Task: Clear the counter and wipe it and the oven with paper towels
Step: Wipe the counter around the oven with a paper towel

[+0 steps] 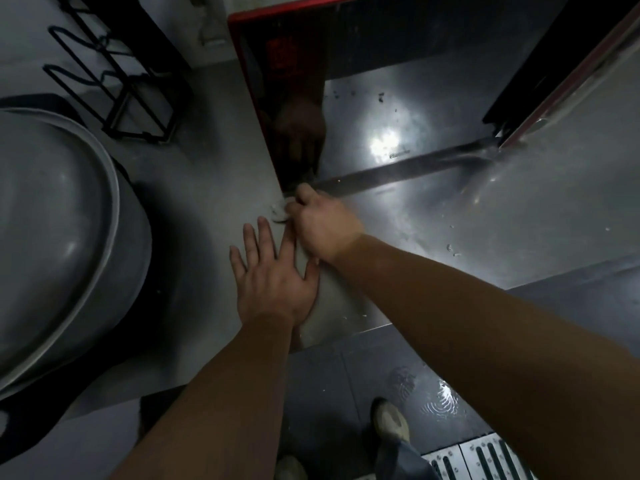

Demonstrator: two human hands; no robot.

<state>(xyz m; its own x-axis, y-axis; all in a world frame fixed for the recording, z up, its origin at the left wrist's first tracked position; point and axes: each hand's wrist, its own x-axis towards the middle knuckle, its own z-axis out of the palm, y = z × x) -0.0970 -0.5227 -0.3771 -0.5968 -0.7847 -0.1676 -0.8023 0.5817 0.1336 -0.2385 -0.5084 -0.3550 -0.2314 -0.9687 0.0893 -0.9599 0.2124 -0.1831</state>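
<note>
My right hand (320,226) grips a crumpled white paper towel (280,212) and holds it against the steel counter (214,188), right at the lower front corner of the red-framed oven (256,77). My left hand (272,271) lies flat on the counter just below, fingers straight and spread. The oven's door (519,216) hangs open to the right, its shiny inner face dotted with small white crumbs. The oven's dark side panel mirrors my right hand.
A large grey metal basin (59,230) fills the counter's left side. A black wire rack (114,74) stands at the back left. Below the counter edge are wet dark floor tiles (346,375), a floor drain grate (485,459) and my shoe (391,424).
</note>
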